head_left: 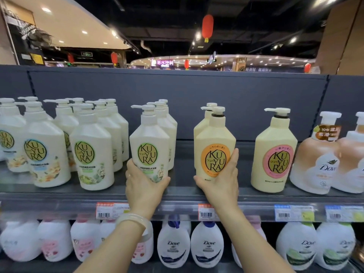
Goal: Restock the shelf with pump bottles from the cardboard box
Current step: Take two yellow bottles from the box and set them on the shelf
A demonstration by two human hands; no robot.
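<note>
The grey shelf (pixel 181 191) is running across the whole view, carrying rows of pump bottles — white ones with green labels filling the left half, cream ones toward the right, and rounder Dove bottles (pixel 315 162) at the far right. A lower tier beneath the price tags (pixel 205 212) is holding more Dove bottles. The cardboard box is not showing anywhere here.

The placing step looks to be in hand. The left hand (pixel 144 191) is gripping the base of a green-label bottle (pixel 150 146), fingers curled round its lower front, the bottle standing upright at the head of a short row. The right hand (pixel 221 184) is cupping the orange-label bottle (pixel 214 146) from below and along its right side, thumb lying up against the label; one more cream bottle is standing just behind it. Whether either base is resting fully on the shelf or being held slightly above it cannot be told, as the palms are covering both.

Between the two held bottles a gap is lying open, and a wider one is separating the orange-label bottle from the pink-label bottle (pixel 275 152). The next move probably calls for seating both bottles flat, labels forward and level with their neighbours — then letting go without tipping the tall pumps, and going back to the box for more.
</note>
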